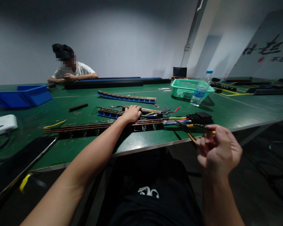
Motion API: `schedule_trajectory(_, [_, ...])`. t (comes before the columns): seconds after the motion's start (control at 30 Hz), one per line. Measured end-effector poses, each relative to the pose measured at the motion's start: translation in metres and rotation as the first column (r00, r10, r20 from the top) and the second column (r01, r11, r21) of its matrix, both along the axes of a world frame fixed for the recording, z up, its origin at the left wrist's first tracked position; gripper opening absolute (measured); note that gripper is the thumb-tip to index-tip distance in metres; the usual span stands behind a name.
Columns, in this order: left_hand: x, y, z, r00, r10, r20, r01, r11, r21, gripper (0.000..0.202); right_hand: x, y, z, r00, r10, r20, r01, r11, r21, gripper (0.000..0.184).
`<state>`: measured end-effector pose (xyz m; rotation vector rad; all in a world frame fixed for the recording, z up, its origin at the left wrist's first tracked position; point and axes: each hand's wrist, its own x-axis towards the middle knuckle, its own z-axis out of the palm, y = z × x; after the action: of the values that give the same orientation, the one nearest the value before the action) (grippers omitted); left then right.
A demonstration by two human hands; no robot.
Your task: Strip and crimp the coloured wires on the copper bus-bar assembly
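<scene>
My left hand reaches out over the green table with its fingers curled on a long strip of copper rails and a blue-based strip beside it. Coloured wires run from the strip's right end to a black block. My right hand hovers off the table's near edge, closed around yellow-and-black handled pliers whose jaws point at the wires.
Another blue strip lies farther back. A green basket and a water bottle stand at the right, a blue bin and a white device at the left. A person sits across the table behind long black rails.
</scene>
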<state>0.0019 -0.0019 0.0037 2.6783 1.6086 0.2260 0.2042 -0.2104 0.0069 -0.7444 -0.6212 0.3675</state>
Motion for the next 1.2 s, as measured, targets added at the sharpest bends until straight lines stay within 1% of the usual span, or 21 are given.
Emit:
schedule_trajectory(0.1, [0.000,0.000,0.000,1.000,0.001,0.001,-0.001,1.000,-0.003,0.048,0.006,-0.001,-0.001,1.000,0.021,-0.012,-0.021,0.999,-0.025,0.017])
schedule_trajectory(0.17, [0.000,0.000,0.001,1.000,0.004,-0.001,-0.004,1.000,-0.003,0.048,0.010,0.002,-0.004,1.000,0.021,-0.006,-0.021,1.000,-0.017,0.019])
schedule_trajectory(0.23, [0.000,-0.001,0.001,1.000,0.009,-0.005,-0.009,1.000,0.001,0.048,0.013,0.006,-0.009,1.000,0.025,-0.002,-0.025,1.000,0.005,0.020])
schedule_trajectory(0.4, [0.000,-0.001,0.001,1.000,0.005,-0.010,-0.005,1.000,0.001,0.049,0.020,0.019,-0.028,0.995,0.103,0.012,-0.103,0.994,0.019,0.024])
schedule_trajectory(0.6, [0.001,-0.002,0.001,1.000,0.018,-0.003,-0.018,1.000,-0.003,0.048,0.026,0.028,-0.047,0.990,0.121,0.076,-0.123,0.992,0.012,0.028])
schedule_trajectory(0.8, [0.001,-0.001,0.002,1.000,0.015,0.001,-0.015,1.000,-0.013,0.049,0.031,0.030,-0.061,0.981,0.141,0.130,-0.148,0.988,0.046,0.031])
schedule_trajectory(0.93, [0.000,0.000,0.000,1.000,0.013,0.000,-0.013,1.000,-0.003,0.049,0.032,0.035,-0.067,0.965,0.201,0.168,-0.207,0.978,0.017,0.030])
schedule_trajectory(1.0, [0.000,0.000,0.000,1.000,0.012,-0.003,-0.012,1.000,-0.001,0.049,0.033,0.037,-0.069,0.958,0.223,0.181,-0.232,0.972,0.030,0.028])
schedule_trajectory(1.1, [0.000,-0.001,0.000,1.000,0.010,-0.006,-0.010,1.000,0.001,0.049,0.032,0.039,-0.071,0.935,0.244,0.256,-0.262,0.964,0.040,0.023])
schedule_trajectory(1.2, [0.001,-0.002,0.001,1.000,0.014,-0.010,-0.014,1.000,-0.002,0.048,0.028,0.038,-0.073,0.894,0.241,0.377,-0.261,0.965,0.001,0.020])
